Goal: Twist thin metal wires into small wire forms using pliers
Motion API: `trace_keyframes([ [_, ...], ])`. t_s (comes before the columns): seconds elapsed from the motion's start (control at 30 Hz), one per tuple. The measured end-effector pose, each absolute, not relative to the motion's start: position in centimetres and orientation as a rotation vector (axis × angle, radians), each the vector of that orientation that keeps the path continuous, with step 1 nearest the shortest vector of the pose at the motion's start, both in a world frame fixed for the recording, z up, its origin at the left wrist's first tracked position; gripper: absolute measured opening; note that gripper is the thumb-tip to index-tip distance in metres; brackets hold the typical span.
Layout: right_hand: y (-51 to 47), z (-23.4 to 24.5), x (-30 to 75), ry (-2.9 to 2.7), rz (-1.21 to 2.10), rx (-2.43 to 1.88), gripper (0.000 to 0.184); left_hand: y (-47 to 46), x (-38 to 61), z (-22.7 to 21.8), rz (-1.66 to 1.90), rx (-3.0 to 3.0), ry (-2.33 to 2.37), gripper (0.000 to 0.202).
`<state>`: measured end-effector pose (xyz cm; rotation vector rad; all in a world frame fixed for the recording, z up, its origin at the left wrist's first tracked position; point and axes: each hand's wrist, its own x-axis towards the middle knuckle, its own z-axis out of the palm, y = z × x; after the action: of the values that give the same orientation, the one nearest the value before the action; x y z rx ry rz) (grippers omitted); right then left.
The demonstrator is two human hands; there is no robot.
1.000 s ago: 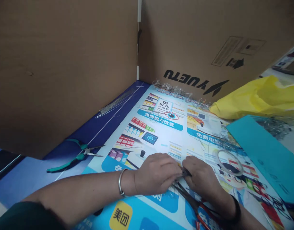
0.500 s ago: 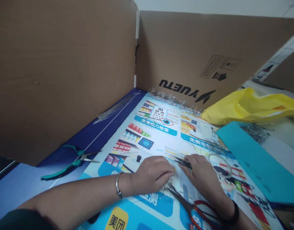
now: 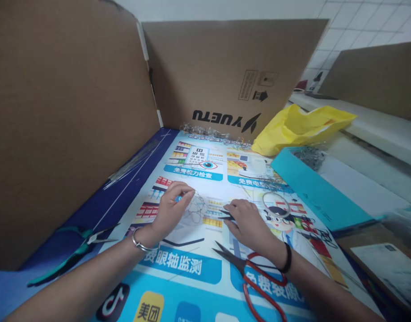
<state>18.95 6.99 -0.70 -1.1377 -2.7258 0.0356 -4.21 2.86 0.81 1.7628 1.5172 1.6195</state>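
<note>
My left hand [image 3: 170, 208] pinches a thin bent wire piece [image 3: 195, 210] above the printed poster [image 3: 192, 268], fingers closed. My right hand [image 3: 247, 221] is closed on a small dark plier-like tool [image 3: 227, 215] whose tip points left toward the wire. The hands are a short way apart. Red-handled scissors [image 3: 252, 279] lie open on the poster just below my right wrist. A clear ring [image 3: 275, 203] rests to the right of my right hand.
Cardboard walls [image 3: 67, 112] stand at the left and back. Green-handled pliers [image 3: 74, 250] lie at the left on the blue surface. Straight wires [image 3: 131, 163] lie by the left wall. A yellow bag [image 3: 299, 127] and a teal sheet [image 3: 312, 188] sit at the right.
My hands have moved apart: the left went up and left with the wire, while the right stayed with its tool. The head view swung, showing more of the right side.
</note>
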Motion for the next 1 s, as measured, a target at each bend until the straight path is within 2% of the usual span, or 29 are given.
trace_keyframes([
  [0.13, 7.2, -0.1, 19.0, -2.775, -0.033, -1.156, 0.019, 4.7, -4.5, 0.4, 1.605, 1.685, 1.567, 0.011],
  [0.3, 8.0, 1.1, 18.6, -2.815, 0.008, -1.158, 0.02, 6.7, -4.1, -1.3, 1.566, 1.476, 1.533, 0.015],
  [0.6, 11.2, 0.4, 14.1, -2.614, 0.586, -1.17, 0.032, 7.0, -4.5, -2.6, 1.505, 1.335, 1.439, 0.016],
  [0.77, 12.1, -0.7, 12.8, -2.555, 0.679, -1.175, 0.013, 6.9, -4.7, -2.5, 1.524, 1.252, 1.449, 0.015],
  [0.87, 12.2, -1.0, 12.7, -2.525, 0.733, -1.12, 0.013, 6.7, -4.5, -2.0, 1.534, 1.189, 1.404, 0.013],
  [1.0, 12.4, -1.4, 12.9, -2.265, 1.12, -1.032, 0.019, 6.2, -4.3, -1.1, 1.54, 1.133, 1.331, 0.012],
])
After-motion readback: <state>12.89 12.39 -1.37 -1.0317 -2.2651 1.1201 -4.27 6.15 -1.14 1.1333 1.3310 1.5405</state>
